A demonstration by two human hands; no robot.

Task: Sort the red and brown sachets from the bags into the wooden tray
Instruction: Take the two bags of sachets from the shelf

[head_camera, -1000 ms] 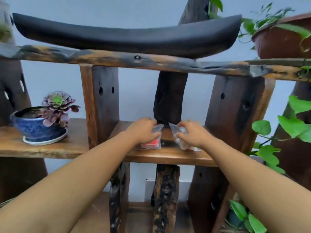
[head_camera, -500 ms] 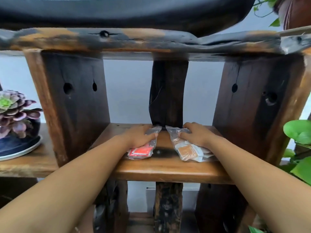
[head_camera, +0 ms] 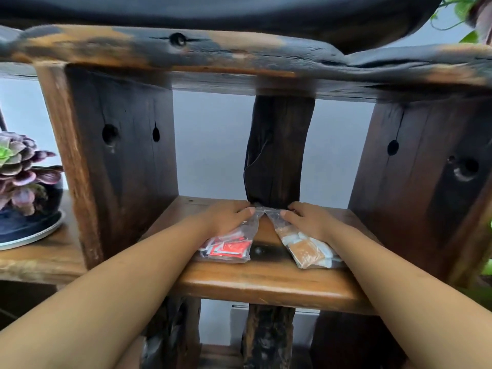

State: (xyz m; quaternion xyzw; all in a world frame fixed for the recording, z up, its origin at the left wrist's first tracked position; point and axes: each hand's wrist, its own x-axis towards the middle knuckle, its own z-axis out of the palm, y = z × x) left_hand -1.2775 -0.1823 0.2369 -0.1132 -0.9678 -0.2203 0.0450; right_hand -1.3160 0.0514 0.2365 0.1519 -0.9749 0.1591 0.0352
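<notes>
Head cam: both bags lie on the middle shelf board (head_camera: pixel 266 283), in front of the dark centre post (head_camera: pixel 277 155). The bag of red sachets (head_camera: pixel 229 247) sits at 7 o'clock from the post base and the bag of brown sachets (head_camera: pixel 306 249) at 5 o'clock. Their top ends nearly meet at the post and the bottoms splay apart. The left hand (head_camera: pixel 226 218) grasps the upper end of the red bag, fingers curled over the plastic. The right hand (head_camera: pixel 310 221) does the same on the brown bag. Both bags rest flat on the wood. A purple succulent (head_camera: pixel 21 166) in a blue pot (head_camera: pixel 26 225) is at 9 o'clock on the side shelf.
</notes>
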